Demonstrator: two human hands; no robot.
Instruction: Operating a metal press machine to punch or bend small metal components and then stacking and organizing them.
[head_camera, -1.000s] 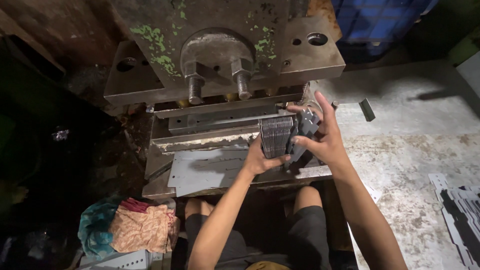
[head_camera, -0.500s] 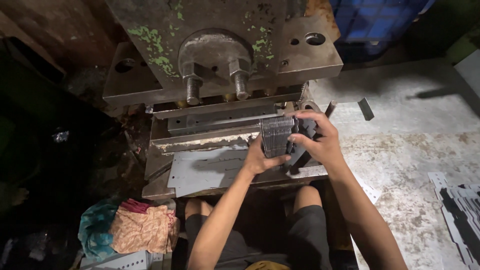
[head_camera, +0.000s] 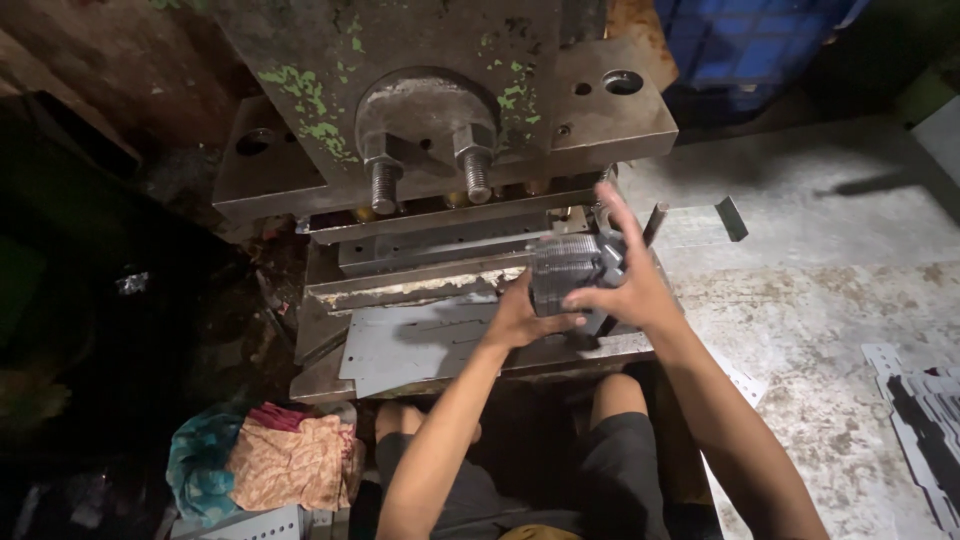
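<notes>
Both hands meet at the near right corner of the press bed (head_camera: 480, 345), where the left hand (head_camera: 525, 318) cups the near side of a stack of thin stamped metal pieces (head_camera: 562, 272) and the right hand (head_camera: 628, 290) wraps its right side, fingers closed around it with the forefinger stretched up toward the far edge. To handle such a stack well, the squeeze should probably come evenly from both sides so the leaves stay square and none slips out, and the hands are best kept on the near side of the heavy upper die block (head_camera: 440, 120) with its two bolts. The stack looks dull grey, tightly layered with fine edge lines, somewhat blurred here. It sits just above a flat perforated sheet-metal strip (head_camera: 420, 340) lying on the bed. A crumpled cloth (head_camera: 285, 455) lies on the floor at near left, and the concrete tabletop (head_camera: 830, 300) spreads to the right.
</notes>
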